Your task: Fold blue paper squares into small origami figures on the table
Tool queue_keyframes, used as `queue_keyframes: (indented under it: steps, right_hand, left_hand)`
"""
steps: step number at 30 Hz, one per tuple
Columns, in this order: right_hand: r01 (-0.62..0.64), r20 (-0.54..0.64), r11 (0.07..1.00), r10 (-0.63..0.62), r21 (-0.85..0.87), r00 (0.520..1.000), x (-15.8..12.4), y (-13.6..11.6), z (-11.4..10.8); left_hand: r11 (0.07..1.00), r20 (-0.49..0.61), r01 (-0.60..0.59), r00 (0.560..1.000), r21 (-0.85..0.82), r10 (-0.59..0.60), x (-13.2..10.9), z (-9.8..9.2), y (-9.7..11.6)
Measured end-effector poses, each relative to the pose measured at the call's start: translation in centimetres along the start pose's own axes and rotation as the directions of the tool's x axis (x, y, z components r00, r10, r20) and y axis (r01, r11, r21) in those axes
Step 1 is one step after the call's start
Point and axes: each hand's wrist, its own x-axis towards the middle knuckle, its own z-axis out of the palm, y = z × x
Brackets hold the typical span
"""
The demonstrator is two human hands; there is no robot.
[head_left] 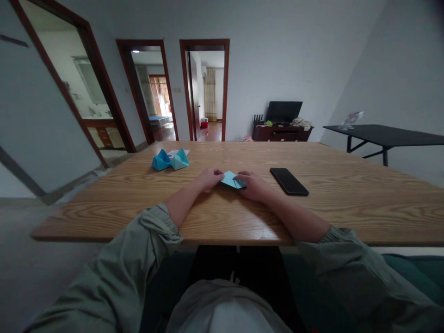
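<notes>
Between my hands, low over the wooden table, is a small light-blue sheet of folded paper. My left hand pinches its left corner between thumb and fingers. At the right corner, my right hand grips the paper, with fingertips lying over its upper face near a crease. Farther left on the table stand two folded paper shapes, a darker blue one and a light-blue one, side by side with peaked tops.
The wooden table spreads out before me. A black phone lies right of my right hand. A pale flat sheet lies behind the paper shapes. Beyond stand a black table and a cabinet bearing a dark screen.
</notes>
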Motion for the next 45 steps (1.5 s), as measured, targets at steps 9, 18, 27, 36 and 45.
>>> queue_keyframes:
  steps: [9,18,27,36,45]
  right_hand:
    - [-0.06,0.207,0.995,0.042,0.082,0.977,-0.6,1.5,0.1]
    - [-0.118,0.207,0.977,0.08,0.177,0.975,-0.9,1.2,-0.5]
    - [-0.261,-0.019,0.921,0.278,0.289,0.96,0.0,2.5,-0.1]
    - [-0.171,-0.058,0.977,0.18,0.126,0.982,0.1,1.6,0.5]
    - [-0.008,0.019,0.995,0.009,-0.097,1.0,0.3,1.6,0.8]
  left_hand:
    - [0.832,0.401,-0.424,0.875,0.358,0.273,-2.1,-2.5,0.3]
    - [0.811,0.293,-0.397,0.911,0.43,0.291,-2.0,-1.9,0.4]
    - [0.875,0.193,-0.306,0.949,0.375,0.249,-2.0,-1.5,0.1]
    - [0.847,0.171,-0.345,0.938,0.404,0.301,-2.0,-0.9,0.0]
    - [0.734,0.236,-0.39,0.921,0.555,0.311,-1.5,-0.2,0.0]
